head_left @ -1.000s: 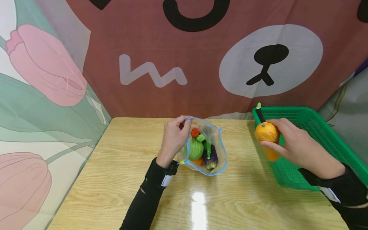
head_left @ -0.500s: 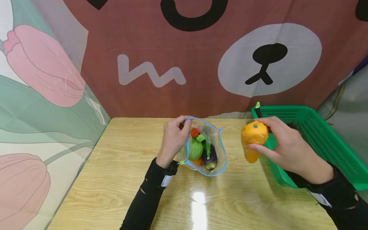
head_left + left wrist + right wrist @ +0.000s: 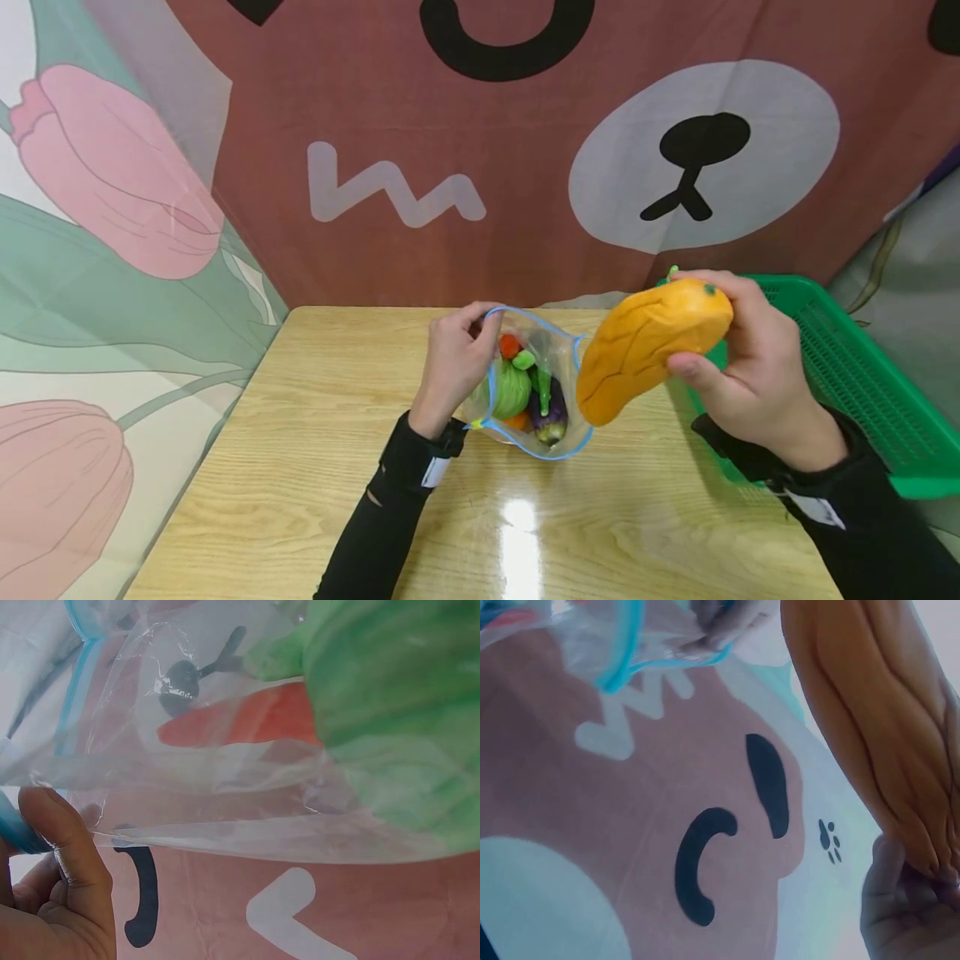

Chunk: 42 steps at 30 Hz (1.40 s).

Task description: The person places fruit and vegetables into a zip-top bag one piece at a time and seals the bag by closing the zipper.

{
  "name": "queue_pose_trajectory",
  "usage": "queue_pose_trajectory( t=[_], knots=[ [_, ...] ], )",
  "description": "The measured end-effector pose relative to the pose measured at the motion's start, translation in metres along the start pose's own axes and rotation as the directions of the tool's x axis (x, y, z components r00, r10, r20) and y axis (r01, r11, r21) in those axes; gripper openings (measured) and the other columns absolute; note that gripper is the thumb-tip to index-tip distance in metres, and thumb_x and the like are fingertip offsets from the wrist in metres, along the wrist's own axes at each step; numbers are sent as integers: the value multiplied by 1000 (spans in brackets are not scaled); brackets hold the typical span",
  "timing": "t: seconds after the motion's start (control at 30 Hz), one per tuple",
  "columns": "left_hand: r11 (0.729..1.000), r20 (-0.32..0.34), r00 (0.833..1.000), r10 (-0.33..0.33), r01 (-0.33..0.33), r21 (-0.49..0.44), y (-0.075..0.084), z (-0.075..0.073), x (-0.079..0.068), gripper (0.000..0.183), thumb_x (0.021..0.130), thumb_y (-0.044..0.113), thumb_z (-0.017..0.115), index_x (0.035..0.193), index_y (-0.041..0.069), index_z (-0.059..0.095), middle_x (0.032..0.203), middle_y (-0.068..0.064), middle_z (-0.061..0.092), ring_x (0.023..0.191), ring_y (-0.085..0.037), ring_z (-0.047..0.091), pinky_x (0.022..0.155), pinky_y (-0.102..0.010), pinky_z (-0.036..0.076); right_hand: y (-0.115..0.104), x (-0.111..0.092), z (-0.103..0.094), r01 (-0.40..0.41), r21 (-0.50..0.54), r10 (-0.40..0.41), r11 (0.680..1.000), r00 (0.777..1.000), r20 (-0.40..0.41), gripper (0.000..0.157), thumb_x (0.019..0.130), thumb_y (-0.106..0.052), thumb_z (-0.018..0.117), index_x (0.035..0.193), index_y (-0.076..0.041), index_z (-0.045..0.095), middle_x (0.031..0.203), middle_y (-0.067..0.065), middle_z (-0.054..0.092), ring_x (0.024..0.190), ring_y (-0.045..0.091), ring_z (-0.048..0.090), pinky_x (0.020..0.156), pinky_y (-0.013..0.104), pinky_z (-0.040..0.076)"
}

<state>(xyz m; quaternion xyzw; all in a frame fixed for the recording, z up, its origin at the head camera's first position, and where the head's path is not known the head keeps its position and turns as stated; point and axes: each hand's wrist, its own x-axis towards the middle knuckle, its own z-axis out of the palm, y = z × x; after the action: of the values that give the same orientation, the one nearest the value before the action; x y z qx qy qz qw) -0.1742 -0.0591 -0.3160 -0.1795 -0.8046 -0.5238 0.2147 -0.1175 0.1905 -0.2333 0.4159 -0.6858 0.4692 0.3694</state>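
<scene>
In the head view, my left hand (image 3: 452, 362) pinches the left rim of a clear zip bag (image 3: 551, 457) with blue edging, its mouth spread wide. Inside lie a green toy cabbage (image 3: 508, 392), a purple eggplant (image 3: 551, 423), a slim green vegetable (image 3: 543, 390) and a red-orange piece (image 3: 510, 346), which looks like a carrot (image 3: 247, 718) in the left wrist view. My right hand (image 3: 757, 367) grips a long, ridged orange toy squash (image 3: 648, 346) by its stem end. The squash slants down left, its lower end over the bag's right rim in this view.
A green mesh basket (image 3: 892, 367) stands at the table's right side, partly hidden by the right arm. A green tip (image 3: 672, 272) shows at its far left corner. The wooden table (image 3: 322, 417) meets a printed cloth backdrop (image 3: 525, 250).
My right hand has carried the squash leftward from the basket towards the bag. The squash has swung from nearly upright to a leftward slant. The left hand and bag have stayed put.
</scene>
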Motion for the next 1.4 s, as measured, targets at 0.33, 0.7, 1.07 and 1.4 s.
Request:
queue_pose_trajectory(
  t=[0.33,0.7,1.07,1.4],
  knots=[
    [1000,20,1000,-1,1,-4,0,-1,-2,18,96,15,55,100,6,71,55,5,54,46,-7,50,42,-28,40,3,-7,23,-10,-75,25,997,977,212,70,88,-47,60,117,16,49,110,16,61,94,15,59,84,18,45],
    [1000,13,1000,27,-26,-3,0,-2,-2,20,96,15,54,99,7,71,53,5,53,44,-6,49,41,-27,40,22,-34,69,38,-351,193,936,776,600,57,83,-35,73,122,1,52,106,9,59,87,18,58,73,33,51],
    [999,-8,999,44,-44,8,1,-4,0,19,96,13,55,97,5,71,57,3,54,45,-7,47,43,-26,40,31,-31,90,70,-519,309,852,733,606,60,89,-37,66,129,5,49,91,9,57,71,18,52,58,31,48],
    [997,-32,997,66,-65,36,2,-5,0,18,94,12,56,95,5,72,58,2,51,45,-8,43,43,-25,36,35,-36,101,166,-553,229,817,786,574,50,82,-24,76,120,3,58,93,11,51,73,20,48,52,25,44]
  ],
)
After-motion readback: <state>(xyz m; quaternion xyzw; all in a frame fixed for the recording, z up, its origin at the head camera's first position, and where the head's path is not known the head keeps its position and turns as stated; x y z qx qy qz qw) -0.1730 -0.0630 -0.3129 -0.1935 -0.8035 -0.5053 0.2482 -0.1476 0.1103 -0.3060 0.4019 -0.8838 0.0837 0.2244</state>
